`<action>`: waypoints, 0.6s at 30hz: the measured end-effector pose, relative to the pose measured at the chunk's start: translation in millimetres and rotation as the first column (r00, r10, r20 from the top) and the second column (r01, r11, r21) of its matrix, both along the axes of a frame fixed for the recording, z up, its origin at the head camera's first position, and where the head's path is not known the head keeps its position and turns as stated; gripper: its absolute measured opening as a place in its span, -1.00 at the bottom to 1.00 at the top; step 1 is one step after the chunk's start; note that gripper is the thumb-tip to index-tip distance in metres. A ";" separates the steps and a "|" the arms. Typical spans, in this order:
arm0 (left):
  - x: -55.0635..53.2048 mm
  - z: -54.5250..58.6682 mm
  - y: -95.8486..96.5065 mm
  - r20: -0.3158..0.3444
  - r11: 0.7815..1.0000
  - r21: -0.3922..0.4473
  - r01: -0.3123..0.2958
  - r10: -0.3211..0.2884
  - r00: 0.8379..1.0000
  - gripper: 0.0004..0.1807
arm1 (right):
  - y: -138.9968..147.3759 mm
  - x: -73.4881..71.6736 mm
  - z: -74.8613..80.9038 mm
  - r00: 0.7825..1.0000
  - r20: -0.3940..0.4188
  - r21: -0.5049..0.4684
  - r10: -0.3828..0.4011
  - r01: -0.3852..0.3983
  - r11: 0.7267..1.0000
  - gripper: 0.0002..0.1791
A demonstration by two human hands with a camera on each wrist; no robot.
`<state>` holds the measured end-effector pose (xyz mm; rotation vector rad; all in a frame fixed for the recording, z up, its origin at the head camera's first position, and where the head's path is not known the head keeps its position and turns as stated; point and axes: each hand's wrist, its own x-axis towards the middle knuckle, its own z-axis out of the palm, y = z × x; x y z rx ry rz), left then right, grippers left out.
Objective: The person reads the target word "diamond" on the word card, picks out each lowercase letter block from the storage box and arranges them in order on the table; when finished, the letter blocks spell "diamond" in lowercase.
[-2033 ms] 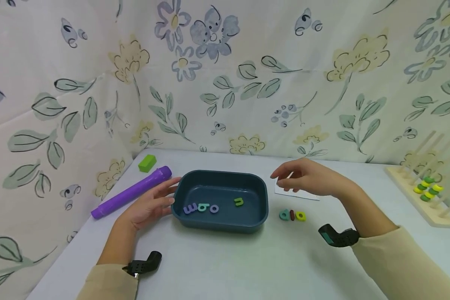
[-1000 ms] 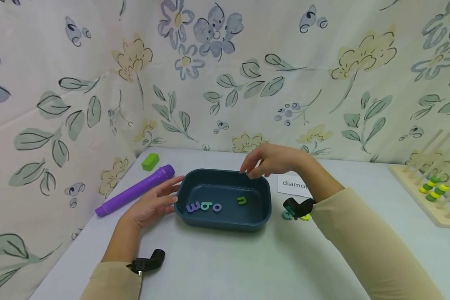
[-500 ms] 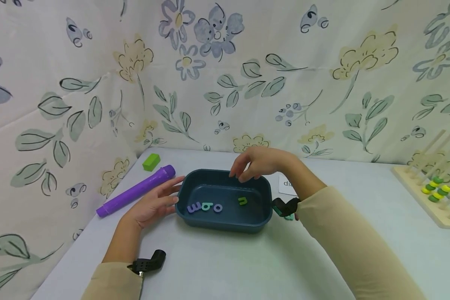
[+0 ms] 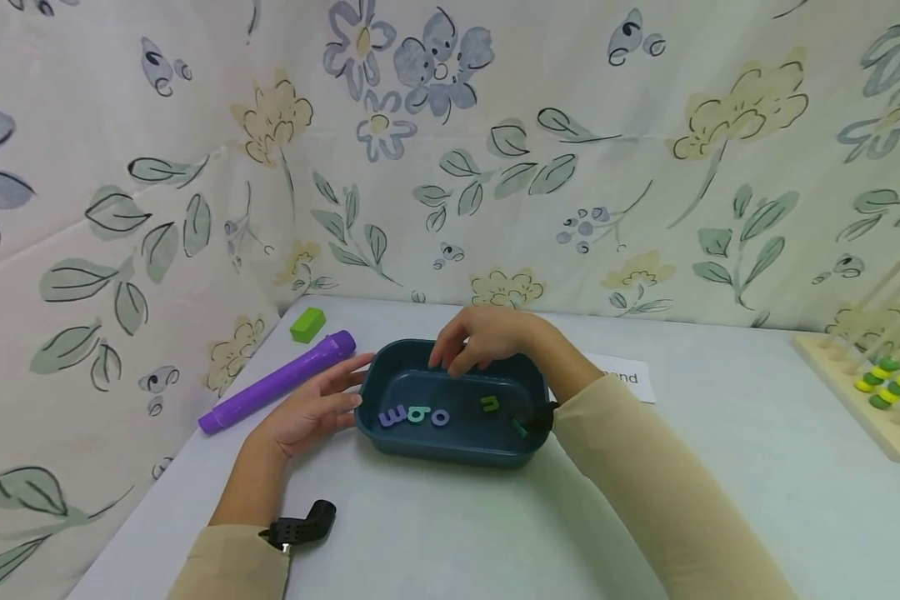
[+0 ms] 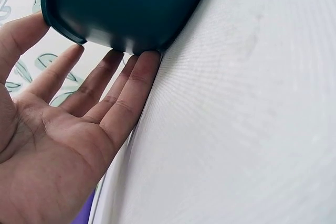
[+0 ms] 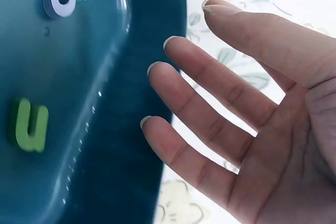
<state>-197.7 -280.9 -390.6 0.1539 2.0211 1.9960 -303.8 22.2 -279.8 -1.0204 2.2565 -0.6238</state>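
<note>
My left hand [image 4: 311, 408] touches the left end of a dark teal tray [image 4: 450, 456] with its fingertips. In the left wrist view those fingers are extended against the tray's outer wall. Over the tray's far side hangs my right hand [image 4: 487, 340], its fingers loosely bent and nothing between them. On the tray floor lie a purple letter m [image 4: 392, 416], a mint-green letter [image 4: 418, 414], a purple letter o [image 4: 440, 417] and, apart to the right, a green letter [image 4: 490, 403] shaped like n or u. The right wrist view shows this green letter [image 6: 31, 127] near the fingertips.
A purple tube [image 4: 277, 382] and a green block [image 4: 307, 325] lie left of the tray. The right forearm partly covers a white printed card [image 4: 633, 377] and hides the table beside the tray. A wooden peg board [image 4: 855, 392] with green and yellow beads stands far right.
My right hand has moved left, from above the card to over the tray. Its forearm now hides the small letters on the table right of the tray. The left hand stays at the tray.
</note>
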 end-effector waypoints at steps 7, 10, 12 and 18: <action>-1.2 -1.2 0.1 -0.009 1.000 -0.010 0.010 -0.010 1.000 -0.25 | -12.3 -2.1 -10.5 0.997 0.069 -0.041 0.026 -0.023 0.999 -0.66; -1.6 -1.8 -0.3 0.001 1.000 -0.014 0.004 -0.004 1.000 -0.25 | -15.9 -3.9 -16.9 0.997 0.070 -0.059 0.044 -0.040 0.997 -0.67; -1.8 -2.4 -0.8 0.008 1.000 -0.016 -0.002 0.003 1.000 -0.26 | -19.2 -5.1 -20.5 0.996 0.066 -0.067 0.067 -0.062 0.996 -0.67; -1.8 -2.8 -0.7 0.007 1.000 -0.015 -0.001 0.001 1.000 -0.27 | -34.1 -3.7 -24.8 0.993 0.045 -0.050 0.112 -0.110 0.993 -0.67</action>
